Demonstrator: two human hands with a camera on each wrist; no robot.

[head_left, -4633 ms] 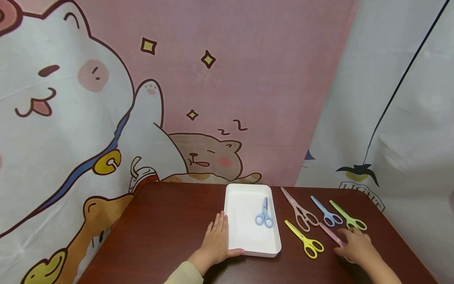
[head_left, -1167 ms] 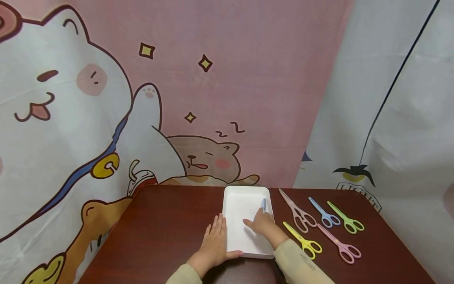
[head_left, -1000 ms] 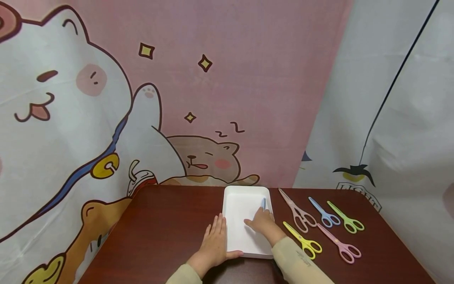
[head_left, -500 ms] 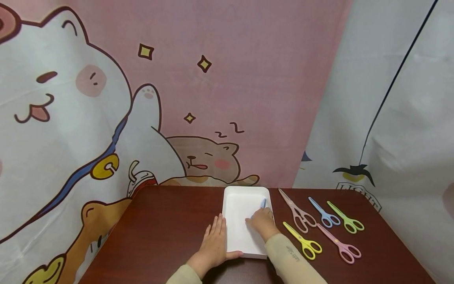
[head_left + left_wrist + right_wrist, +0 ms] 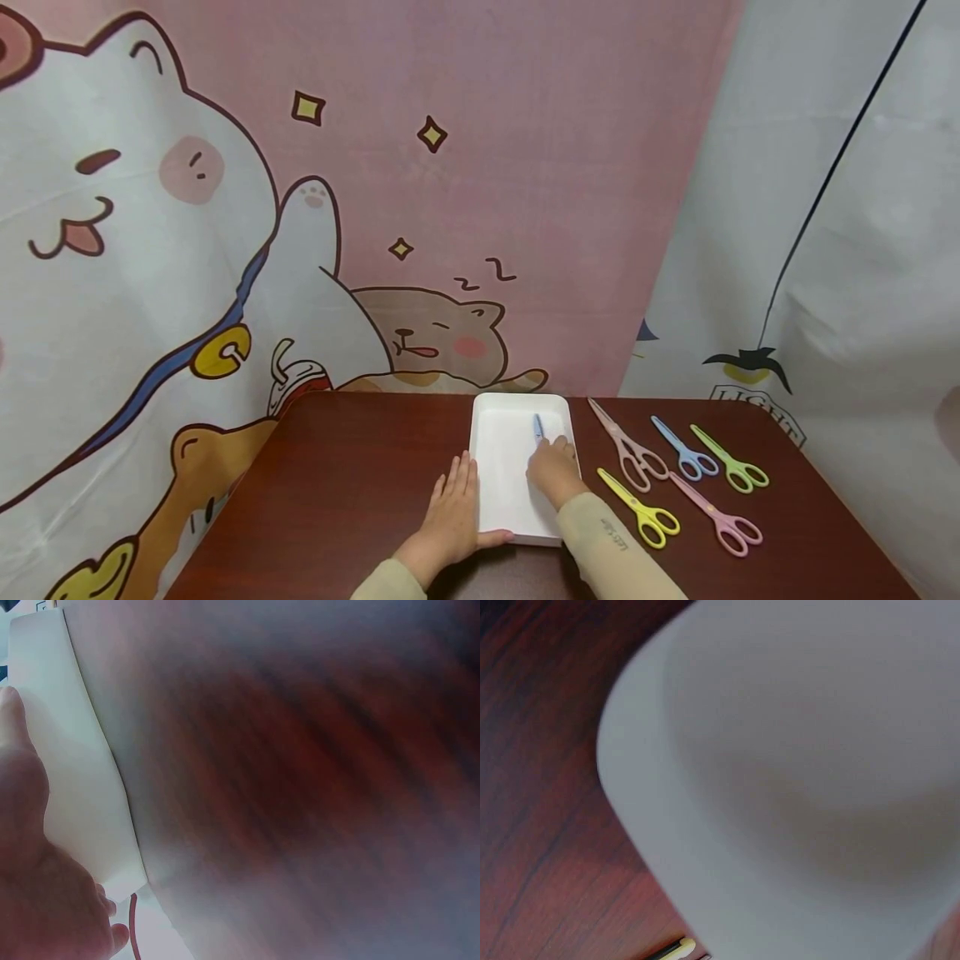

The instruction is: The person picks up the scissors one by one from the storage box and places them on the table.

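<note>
In the head view my left hand (image 5: pixel 446 512) lies along the left side of a white tray (image 5: pixel 498 500), its fingers straight and its thumb against the near edge. The left wrist view shows that same hand (image 5: pixel 45 892) on the tray's outer wall (image 5: pixel 82 750). My right hand (image 5: pixel 555 471) is inside the tray at its right half, with curled fingers holding a pair of light blue scissors (image 5: pixel 537 427). Only the blades stick out past the fingers, pointing to the far side; the handles are hidden under the hand. The right wrist view has the tray's corner (image 5: pixel 645 787) but no hand.
Right of the tray lie beige scissors (image 5: pixel 626 446), yellow scissors (image 5: pixel 637 506), pink scissors (image 5: pixel 716 512), a second blue pair (image 5: pixel 682 446) and green scissors (image 5: pixel 727 458). The brown table (image 5: pixel 360 467) ends at a printed cloth backdrop (image 5: pixel 570 208).
My right hand left the pink scissors outside and moved into the tray onto the blue scissors. In the last half second their blades shifted left. The left hand stayed put.
</note>
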